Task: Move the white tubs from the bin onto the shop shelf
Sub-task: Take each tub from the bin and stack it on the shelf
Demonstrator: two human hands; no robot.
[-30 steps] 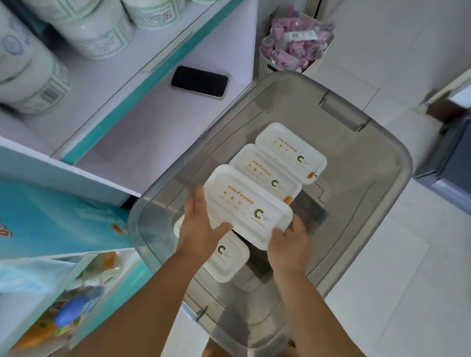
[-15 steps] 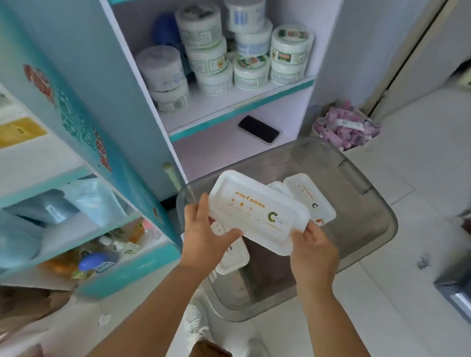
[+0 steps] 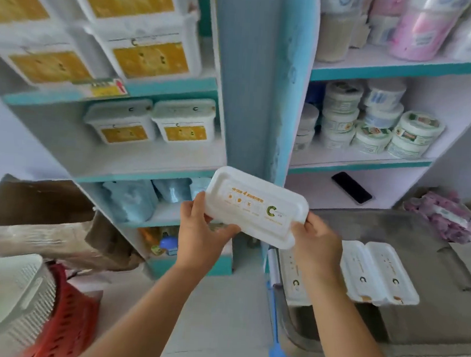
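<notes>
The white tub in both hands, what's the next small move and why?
Probably carry the white tub forward and up-left onto the shelf beside the two matching tubs. Left hand and right hand hold it clear of the bin, and that shelf has bare space.

1. A black phone (image 3: pixel 351 187) is lying flat on a low board at the right.
2. Round labelled jars (image 3: pixel 372 123) are being kept stacked on the board above it.
3. Purple packets (image 3: pixel 446 218) are heaped at the far right.
4. A cardboard box (image 3: pixel 39 220) is standing open at the left.
5. A red basket (image 3: pixel 71 320) is sitting beside a white basket (image 3: pixel 8 296) at lower left.
6. Pink-wrapped rolls (image 3: pixel 417 26) are being stored at upper right.
</notes>
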